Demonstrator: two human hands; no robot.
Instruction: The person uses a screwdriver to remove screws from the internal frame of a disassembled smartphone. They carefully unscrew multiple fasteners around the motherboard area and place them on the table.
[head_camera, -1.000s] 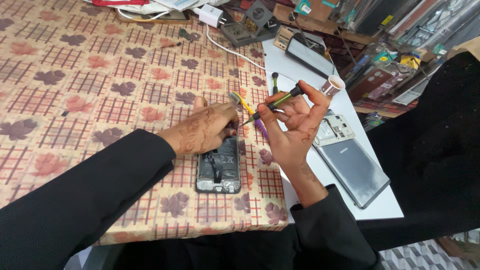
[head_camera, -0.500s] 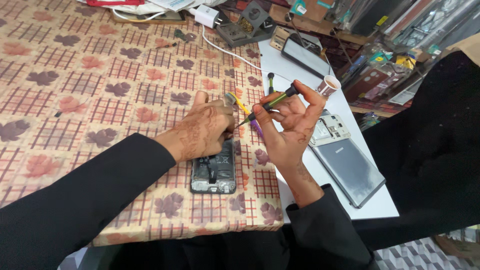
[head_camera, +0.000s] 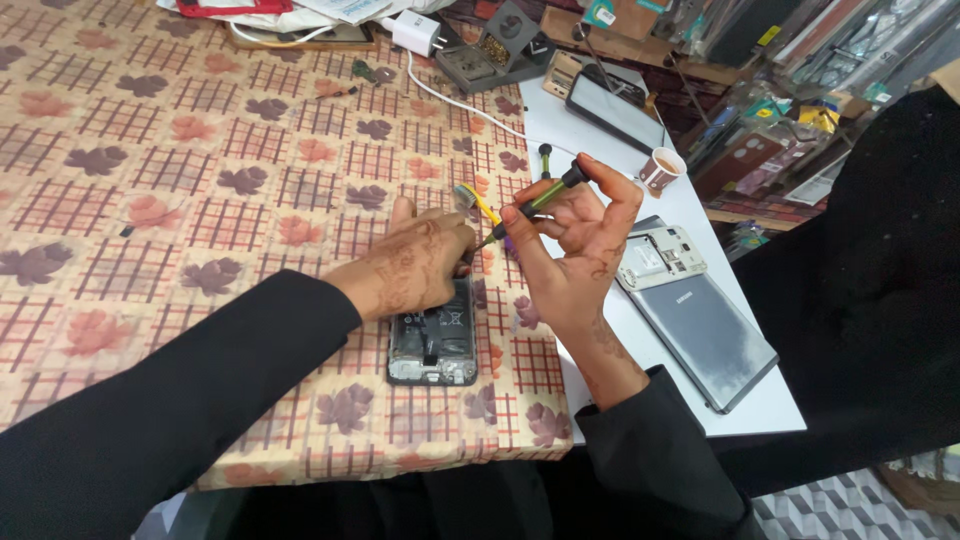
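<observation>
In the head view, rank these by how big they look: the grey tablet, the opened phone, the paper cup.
1. grey tablet
2. opened phone, partly hidden by the left hand
3. paper cup, farther off, clearly smallest

We see a table under a checked cloth (head_camera: 150, 200) printed with brown and orange leaves, a white worktop (head_camera: 690, 215) just beside it on our right, cluttered shelves (head_camera: 800, 60) along the far edge, grey patterned floor tiles (head_camera: 830, 505) below, even light throughout.

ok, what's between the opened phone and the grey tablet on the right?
Head view: the right hand, gripping a screwdriver, and patterned cloth edge lie between the opened phone and grey tablet.
</observation>
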